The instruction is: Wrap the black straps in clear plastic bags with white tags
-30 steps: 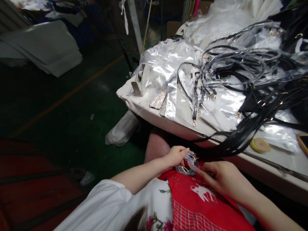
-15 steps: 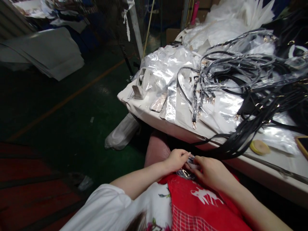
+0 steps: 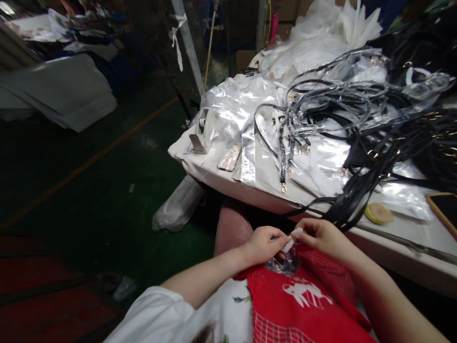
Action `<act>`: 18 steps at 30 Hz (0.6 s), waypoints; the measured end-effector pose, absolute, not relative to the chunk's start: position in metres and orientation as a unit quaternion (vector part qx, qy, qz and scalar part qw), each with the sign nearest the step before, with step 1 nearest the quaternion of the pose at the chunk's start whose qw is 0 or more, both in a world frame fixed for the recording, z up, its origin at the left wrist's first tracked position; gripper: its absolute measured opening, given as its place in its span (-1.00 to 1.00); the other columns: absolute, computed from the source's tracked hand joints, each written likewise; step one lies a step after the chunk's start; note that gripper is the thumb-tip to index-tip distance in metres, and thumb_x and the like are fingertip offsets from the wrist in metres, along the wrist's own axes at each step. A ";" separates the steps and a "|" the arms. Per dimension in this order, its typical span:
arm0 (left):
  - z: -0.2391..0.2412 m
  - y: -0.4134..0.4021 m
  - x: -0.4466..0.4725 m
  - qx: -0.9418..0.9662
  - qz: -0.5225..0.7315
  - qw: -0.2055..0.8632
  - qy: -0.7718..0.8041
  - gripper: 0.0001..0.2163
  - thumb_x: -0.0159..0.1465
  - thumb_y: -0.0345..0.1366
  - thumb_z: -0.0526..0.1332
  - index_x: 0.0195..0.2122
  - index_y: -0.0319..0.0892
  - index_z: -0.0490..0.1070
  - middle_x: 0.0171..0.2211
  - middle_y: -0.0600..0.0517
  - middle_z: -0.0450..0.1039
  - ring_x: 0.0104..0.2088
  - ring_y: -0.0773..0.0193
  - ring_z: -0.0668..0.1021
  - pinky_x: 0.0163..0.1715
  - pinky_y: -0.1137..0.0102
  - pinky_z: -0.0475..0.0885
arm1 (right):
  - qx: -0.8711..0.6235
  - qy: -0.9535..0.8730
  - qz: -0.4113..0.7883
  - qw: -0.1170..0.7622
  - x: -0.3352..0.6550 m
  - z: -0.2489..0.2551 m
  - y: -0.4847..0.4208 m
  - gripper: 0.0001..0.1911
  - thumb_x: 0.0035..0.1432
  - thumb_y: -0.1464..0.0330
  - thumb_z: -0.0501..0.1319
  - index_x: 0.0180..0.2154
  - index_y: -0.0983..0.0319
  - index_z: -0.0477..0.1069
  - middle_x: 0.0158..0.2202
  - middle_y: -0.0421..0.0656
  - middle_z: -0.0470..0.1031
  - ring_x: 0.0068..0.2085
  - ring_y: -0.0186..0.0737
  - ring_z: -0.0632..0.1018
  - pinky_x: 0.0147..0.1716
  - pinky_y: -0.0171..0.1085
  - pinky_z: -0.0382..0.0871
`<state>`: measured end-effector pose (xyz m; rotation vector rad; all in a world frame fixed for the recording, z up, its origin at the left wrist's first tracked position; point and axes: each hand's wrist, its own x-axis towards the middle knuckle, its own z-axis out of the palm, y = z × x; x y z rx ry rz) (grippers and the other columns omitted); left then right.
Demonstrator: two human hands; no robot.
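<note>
Over the lap, my left hand [image 3: 264,246] is closed on a small plastic-wrapped bundle [image 3: 287,263], dark inside with a glint of gold metal. A white strip with a toothed edge [image 3: 288,245] runs from the bundle toward my right hand [image 3: 318,234]. My right fingertips pinch the rounded end of that strip. The part of the bundle under my left fingers is hidden. Just beyond the hands, on the table, lie black straps [image 3: 352,200] in a thick bunch and a wrapped strap with a gold clasp [image 3: 283,166].
On the white table [image 3: 210,177] are a tape dispenser [image 3: 200,133], a phone [image 3: 229,156], clear plastic bags [image 3: 239,105], a yellow tape roll [image 3: 379,213] and another phone [image 3: 444,209]. A wrapped roll [image 3: 176,207] stands low beside the table. A metal post [image 3: 188,45] rises behind.
My right hand has moved up and right, away from my left, drawing out the white strip's end. More of the wrapped bundle shows below the hands. The camera view has shifted slightly.
</note>
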<state>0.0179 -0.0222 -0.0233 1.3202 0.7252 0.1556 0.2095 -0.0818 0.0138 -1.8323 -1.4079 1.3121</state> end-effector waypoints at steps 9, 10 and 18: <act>-0.016 -0.024 0.020 0.730 0.176 0.603 0.272 -0.79 0.22 -0.32 0.20 -0.40 -0.28 0.61 -0.47 -0.03 0.56 -0.44 0.33 0.52 -0.37 0.49 0.38 | -0.615 -0.324 0.621 0.362 0.197 -0.045 -0.069 -0.46 -0.13 -0.10 0.36 -0.48 0.30 0.50 -0.57 -0.20 0.46 -0.54 -0.34 0.38 -0.51 -0.33 0.23; -0.016 -0.025 0.021 0.728 0.181 0.606 0.265 -0.80 0.21 -0.33 0.20 -0.40 -0.28 0.61 -0.47 -0.03 0.57 -0.44 0.32 0.52 -0.35 0.49 0.39 | -0.610 -0.309 0.632 0.364 0.193 -0.049 -0.069 -0.42 -0.12 -0.14 0.32 -0.45 0.30 0.51 -0.55 -0.17 0.48 -0.53 -0.32 0.41 -0.51 -0.32 0.25; -0.020 -0.023 0.018 0.716 0.251 0.582 0.293 -0.87 0.17 -0.34 0.25 -0.38 -0.24 0.59 -0.29 -0.07 0.55 -0.26 0.25 0.56 -0.19 0.43 0.44 | -0.608 -0.245 0.618 0.434 0.179 -0.043 -0.080 -0.49 -0.20 -0.01 0.43 -0.44 0.32 0.51 -0.59 -0.18 0.44 -0.60 -0.36 0.36 -0.58 -0.35 0.22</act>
